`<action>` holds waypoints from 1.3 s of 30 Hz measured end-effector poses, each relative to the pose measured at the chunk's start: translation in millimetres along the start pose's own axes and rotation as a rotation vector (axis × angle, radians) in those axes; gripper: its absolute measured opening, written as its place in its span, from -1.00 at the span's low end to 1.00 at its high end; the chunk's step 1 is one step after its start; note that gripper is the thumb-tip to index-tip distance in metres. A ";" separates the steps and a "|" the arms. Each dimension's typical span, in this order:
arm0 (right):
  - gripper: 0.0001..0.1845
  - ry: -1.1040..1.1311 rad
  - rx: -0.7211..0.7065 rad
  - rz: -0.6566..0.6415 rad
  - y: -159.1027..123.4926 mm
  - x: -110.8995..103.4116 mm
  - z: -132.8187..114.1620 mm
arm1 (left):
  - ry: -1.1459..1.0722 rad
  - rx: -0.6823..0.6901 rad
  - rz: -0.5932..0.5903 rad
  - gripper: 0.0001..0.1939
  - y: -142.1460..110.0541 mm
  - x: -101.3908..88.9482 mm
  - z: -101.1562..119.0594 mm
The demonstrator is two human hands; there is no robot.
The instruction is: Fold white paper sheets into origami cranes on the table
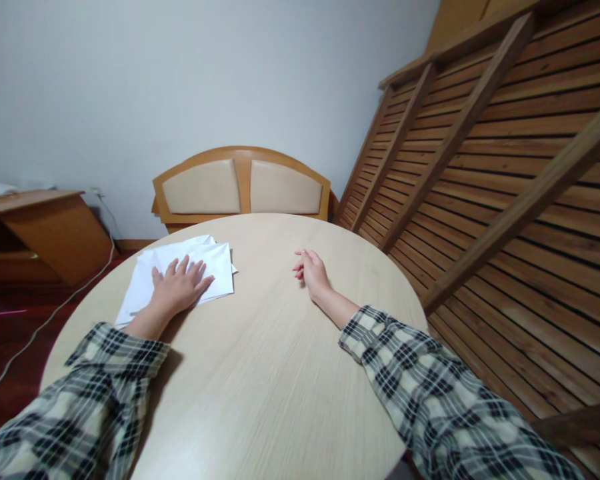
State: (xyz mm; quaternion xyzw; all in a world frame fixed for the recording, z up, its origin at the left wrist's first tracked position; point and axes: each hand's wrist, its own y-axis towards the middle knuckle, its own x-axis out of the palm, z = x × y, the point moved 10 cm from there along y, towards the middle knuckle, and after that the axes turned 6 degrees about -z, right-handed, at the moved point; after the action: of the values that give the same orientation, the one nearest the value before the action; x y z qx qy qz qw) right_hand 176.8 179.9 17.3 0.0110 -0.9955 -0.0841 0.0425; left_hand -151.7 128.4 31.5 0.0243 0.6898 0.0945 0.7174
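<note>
My left hand (pixel 179 287) lies flat with its fingers spread on a small pile of white paper sheets (pixel 217 262). The sheets overlap unevenly at the left part of a round, light wooden table (pixel 270 373). To the right, my right hand (pixel 314 272) is over the tabletop, turned on its side, with its fingers loosely curled in. Nothing shows in that hand, though part of the palm is hidden. A gap of bare tabletop separates it from the papers. Both forearms are in black-and-white checked sleeves.
Behind the table stands a wooden headboard with cream panels (pixel 200 188), against a pale wall. A slatted wooden frame (pixel 480 180) leans close along the right side. At the left are a wooden desk (pixel 55 227) and a white cable (pixel 50 320) running down to the dark red floor.
</note>
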 end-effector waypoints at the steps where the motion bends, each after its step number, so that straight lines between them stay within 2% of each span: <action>1: -0.74 -0.032 -0.011 -0.002 1.1 -0.6 -1.8 | 0.028 0.039 0.095 -0.38 -3.5 -13.0 8.8; 3: -0.76 -0.149 -0.074 0.001 1.8 -3.2 -11.1 | 0.038 0.129 0.275 -0.47 -14.2 -36.8 31.9; 5: -0.73 -0.369 -0.210 -0.009 -2.7 -3.3 -29.4 | -0.018 0.207 0.369 -0.50 -25.5 -48.9 58.0; 7: -0.62 -0.666 -0.368 -0.047 -14.4 3.3 -48.7 | -0.098 0.299 0.381 -0.51 -36.5 -49.0 88.6; 8: -0.55 -0.813 -0.401 -0.067 -20.6 6.4 -53.0 | -0.135 0.339 0.374 -0.51 -42.2 -46.3 104.0; 11: -0.41 -1.144 -0.393 -0.090 -37.5 7.2 -56.4 | -0.193 0.423 0.336 -0.47 -56.9 -33.5 144.0; 13: -0.37 -1.260 -0.371 -0.102 -47.6 5.7 -55.6 | -0.215 0.434 0.327 -0.43 -62.0 -27.7 159.7; 15: -0.33 -1.311 -0.294 -0.151 -54.5 3.5 -46.7 | -0.239 0.418 0.340 -0.38 -62.6 -26.6 166.0; 18: -0.27 -1.333 -0.104 -0.331 -62.1 4.0 -16.6 | -0.242 0.375 0.305 -0.33 -56.6 -21.4 167.5; 21: -0.23 -1.360 -0.012 -0.443 -67.7 6.1 3.7 | -0.149 0.382 0.063 -0.35 -48.2 5.2 174.2; 23: -0.23 -1.375 -0.018 -0.436 -67.8 6.2 5.4 | -0.086 0.402 -0.069 -0.36 -47.7 20.8 178.0; 24: -0.24 -1.378 -0.024 -0.429 -67.6 6.3 5.1 | -0.068 0.408 -0.094 -0.36 -48.0 24.3 178.8; 39: -0.29 -1.373 -0.020 -0.413 -67.5 6.7 1.9 | -0.084 0.409 -0.066 -0.38 -47.5 21.5 176.4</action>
State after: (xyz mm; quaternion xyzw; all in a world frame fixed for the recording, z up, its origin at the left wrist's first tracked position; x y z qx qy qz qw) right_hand 170.9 113.5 4.6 0.1434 -0.7743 -0.0875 -0.6101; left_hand 29.2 102.3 10.8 0.1508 0.6647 -0.0722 0.7282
